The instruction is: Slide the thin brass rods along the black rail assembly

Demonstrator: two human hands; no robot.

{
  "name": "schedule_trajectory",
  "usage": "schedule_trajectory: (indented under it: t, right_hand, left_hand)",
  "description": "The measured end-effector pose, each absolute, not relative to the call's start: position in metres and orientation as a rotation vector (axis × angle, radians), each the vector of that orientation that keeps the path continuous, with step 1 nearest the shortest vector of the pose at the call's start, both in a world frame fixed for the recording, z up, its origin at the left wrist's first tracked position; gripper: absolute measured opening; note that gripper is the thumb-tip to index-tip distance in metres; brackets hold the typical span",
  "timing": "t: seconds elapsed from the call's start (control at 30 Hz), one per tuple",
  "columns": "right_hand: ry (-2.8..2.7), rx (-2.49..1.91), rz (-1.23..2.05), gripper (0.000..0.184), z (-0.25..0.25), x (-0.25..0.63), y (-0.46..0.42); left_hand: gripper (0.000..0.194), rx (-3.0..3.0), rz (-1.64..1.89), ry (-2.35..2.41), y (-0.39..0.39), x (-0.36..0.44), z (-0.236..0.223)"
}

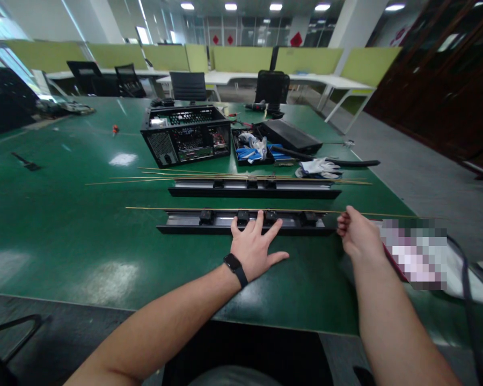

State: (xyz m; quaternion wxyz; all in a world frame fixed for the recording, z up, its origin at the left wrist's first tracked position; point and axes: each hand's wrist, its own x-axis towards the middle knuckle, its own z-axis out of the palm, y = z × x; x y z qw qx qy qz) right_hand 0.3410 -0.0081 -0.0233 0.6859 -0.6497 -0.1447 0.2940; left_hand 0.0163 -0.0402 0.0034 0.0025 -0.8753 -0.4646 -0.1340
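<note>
My left hand (254, 244), a black watch (234, 266) on its wrist, lies with fingers spread over a black and silver metal rail (189, 229). Several small black blocks (206, 216) sit in the rail's channel. Along its far edge runs a long, thin brass-coloured rod (161, 208). Beyond the rail's right end, my right hand (358, 231) is closed in a pinch on that rod. The rod's far right part is too fine to follow clearly. Parallel behind stands a second such rail (209, 192), with several more thin rods (116, 182) over it.
On the green table (64, 236) stand an open computer case (189, 136), a tray (237, 160) with gloves, a flat black box (290, 135), white gloves (320, 168) and a black tube (362, 162). A brush (26, 162) lies left. A partly blurred item (416, 254) lies right.
</note>
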Motion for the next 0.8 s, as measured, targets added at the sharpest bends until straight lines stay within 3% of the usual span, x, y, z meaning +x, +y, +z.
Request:
schedule_trajectory:
  t: [0.57, 0.8]
  right_hand:
    - [-0.333, -1.472, 0.666, 0.032, -0.0181, 0.3361, -0.0102]
    - [-0.457, -1.478, 0.679, 0.041, -0.0268, 0.3363, -0.0101]
  left_hand:
    - [0.083, -2.762, -0.422, -1.456, -0.0402, 0.0154, 0.0048]
    - [0.082, -2.756, -0.444, -1.45, -0.0399, 0.0165, 0.0033]
